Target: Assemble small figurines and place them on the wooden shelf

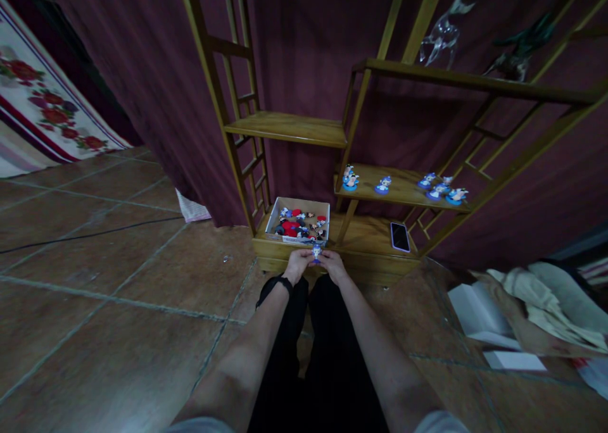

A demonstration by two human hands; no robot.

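Observation:
A small purple-and-white figurine (316,252) stands upright between my two hands. My left hand (299,263) grips it from the left side, and my right hand (333,264) pinches it from the right. Just beyond them, a shallow cardboard box (273,221) holds several red, black and white figurines in a jumble. On the middle shelf to the right stand more figurines: a blue one (350,180) at the left end, a purple one (383,185) alone near it, and a cluster including another purple figurine (437,191) at the right end.
The wooden display rack (289,129) stands before a dark red curtain (156,72). A phone (399,237) lies on its bottom shelf. Glass deer (441,40) and a dark green ornament (520,50) occupy the upper shelf. White boxes (482,313) sit on the tiled floor at right.

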